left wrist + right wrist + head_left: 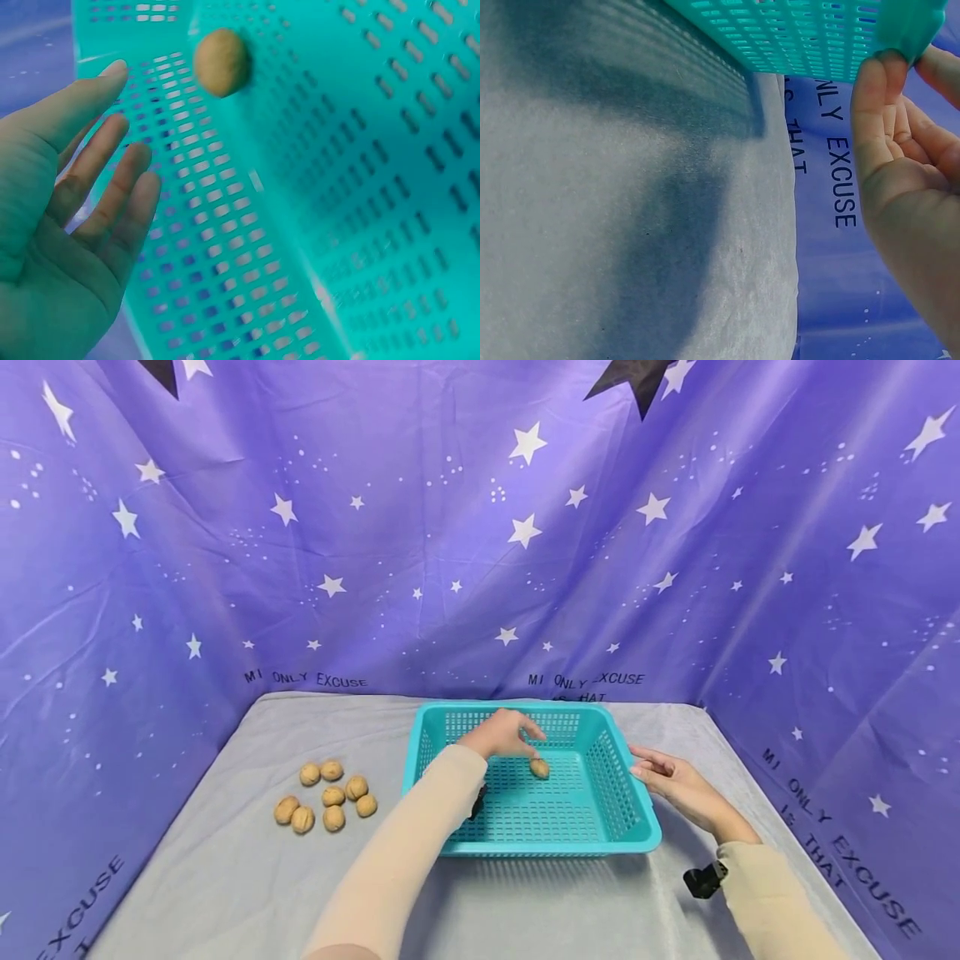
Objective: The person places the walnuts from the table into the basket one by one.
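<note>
My left hand (501,735) hovers inside a turquoise plastic basket (536,848), its fingers loosely spread. Just below the fingertips in the head view is a single walnut (539,767). The left wrist view shows this walnut (221,62) apart from the hand (67,195), close to the basket's wall; whether it touches the basket floor I cannot tell. My right hand (686,789) grips the basket's right rim. In the right wrist view its fingers and thumb (907,157) pinch the rim from both sides.
Several walnuts (333,795) lie in a loose group on the grey cloth-covered table (225,868), left of the basket. A purple star-patterned curtain (450,527) hangs behind the table and along both sides. A small black device (705,880) is at the right wrist.
</note>
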Tool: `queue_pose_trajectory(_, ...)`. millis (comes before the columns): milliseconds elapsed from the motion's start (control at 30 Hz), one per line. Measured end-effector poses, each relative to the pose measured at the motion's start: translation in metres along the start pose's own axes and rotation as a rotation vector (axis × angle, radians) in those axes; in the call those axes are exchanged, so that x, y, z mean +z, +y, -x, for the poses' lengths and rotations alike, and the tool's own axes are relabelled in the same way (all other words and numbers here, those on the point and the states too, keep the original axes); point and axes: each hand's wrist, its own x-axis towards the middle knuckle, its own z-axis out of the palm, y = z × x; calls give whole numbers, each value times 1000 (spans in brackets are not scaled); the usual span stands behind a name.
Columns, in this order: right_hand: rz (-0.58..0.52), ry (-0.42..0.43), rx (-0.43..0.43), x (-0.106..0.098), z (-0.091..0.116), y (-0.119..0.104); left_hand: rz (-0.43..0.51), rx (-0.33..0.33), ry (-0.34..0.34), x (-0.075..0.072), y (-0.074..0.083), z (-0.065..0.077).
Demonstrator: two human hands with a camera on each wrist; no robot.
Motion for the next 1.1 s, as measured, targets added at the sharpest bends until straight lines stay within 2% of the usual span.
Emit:
queue_pose_trajectory(267,-13,-10,-5,-1,1,-3,28,50,32,-24,-5,12)
queue_pose_trajectory(433,-21,-12,-8,0,2,-5,3,74,80,-50,-11,29)
queue_pose_trajectory(600,-15,-10,-5,0,1,-6,-66,84,186,-81,-31,57)
queue_pose_trajectory(800,-20,-25,-10,-1,2,-7,-97,90,311,-108,-67,103)
queue_pose_trajectory(967,-25,-30,-14,-2,2,-7,-82,57,356,-117,-92,137)
queue_pose_trajectory(1100,-26,-32,-15,-1,1,-5,-52,-5,335,-116,-109,156)
